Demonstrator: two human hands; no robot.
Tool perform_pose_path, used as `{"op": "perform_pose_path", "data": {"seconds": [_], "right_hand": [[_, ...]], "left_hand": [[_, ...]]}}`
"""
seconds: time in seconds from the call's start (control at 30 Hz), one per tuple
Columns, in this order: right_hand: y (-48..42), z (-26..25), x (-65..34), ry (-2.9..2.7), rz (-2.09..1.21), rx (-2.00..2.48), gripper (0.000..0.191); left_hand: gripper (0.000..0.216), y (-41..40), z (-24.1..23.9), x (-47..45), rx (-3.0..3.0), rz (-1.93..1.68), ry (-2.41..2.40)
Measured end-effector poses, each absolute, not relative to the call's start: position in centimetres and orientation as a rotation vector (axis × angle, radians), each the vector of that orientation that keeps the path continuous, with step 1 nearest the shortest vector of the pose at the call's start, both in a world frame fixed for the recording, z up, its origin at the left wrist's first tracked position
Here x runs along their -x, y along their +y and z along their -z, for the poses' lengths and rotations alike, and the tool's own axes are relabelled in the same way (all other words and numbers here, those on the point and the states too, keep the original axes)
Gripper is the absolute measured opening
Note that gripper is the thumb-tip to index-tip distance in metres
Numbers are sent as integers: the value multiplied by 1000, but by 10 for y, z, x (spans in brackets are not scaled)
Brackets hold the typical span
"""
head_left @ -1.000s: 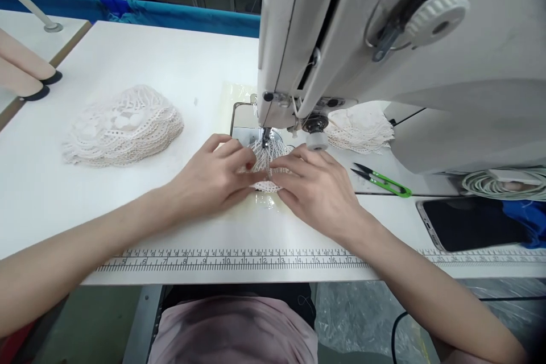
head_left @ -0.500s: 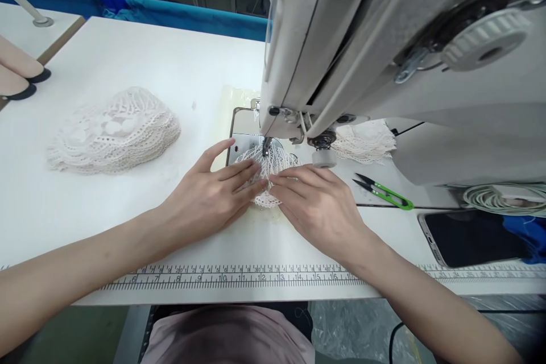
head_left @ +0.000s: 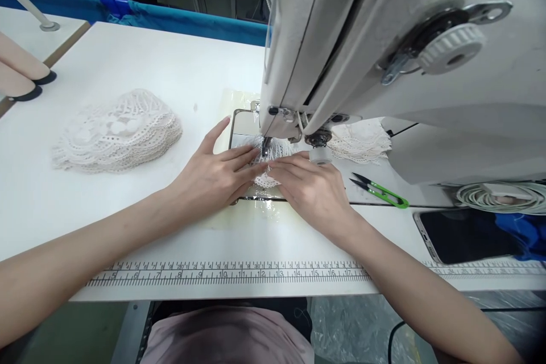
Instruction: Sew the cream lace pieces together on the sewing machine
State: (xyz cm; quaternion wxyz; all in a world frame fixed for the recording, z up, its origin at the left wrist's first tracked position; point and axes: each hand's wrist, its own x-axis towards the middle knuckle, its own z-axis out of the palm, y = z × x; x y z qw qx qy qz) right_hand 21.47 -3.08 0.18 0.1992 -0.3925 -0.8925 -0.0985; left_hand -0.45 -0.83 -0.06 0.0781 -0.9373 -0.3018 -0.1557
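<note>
A small white lace piece lies under the needle and presser foot of a grey sewing machine. My left hand rests flat on the lace's left side, fingers stretched out, thumb pointing up the table. My right hand lies flat on the lace's right side, its fingertips meeting the left ones just in front of the needle. Both hands press the lace down on the machine bed; most of the lace is hidden beneath them.
A heap of white lace pieces sits at the left of the white table. More lace lies behind the needle. Green thread snips and a dark phone lie at the right. A printed ruler runs along the front edge.
Both hands have slid away from me with the lace, moving it further under the presser foot. The left fingers have straightened out flat.
</note>
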Motion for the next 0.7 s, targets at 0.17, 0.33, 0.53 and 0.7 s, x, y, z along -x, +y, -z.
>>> {"op": "perform_pose_path", "data": {"seconds": [0.17, 0.33, 0.53, 0.7], "right_hand": [[-23, 3, -217, -2502, 312, 1164, 28], [-22, 3, -217, -2505, 291, 1163, 27], [-19, 2, -215, -2315, -58, 1306, 24], [-16, 2, -214, -2208, -280, 1392, 22]], "left_hand": [[36, -2, 0, 4, 2825, 425, -909], [33, -1, 4, 3, 2856, 544, -941], [32, 6, 1, -1, 3121, 789, -1306], [40, 12, -6, -1, 3239, 866, -1415]]}}
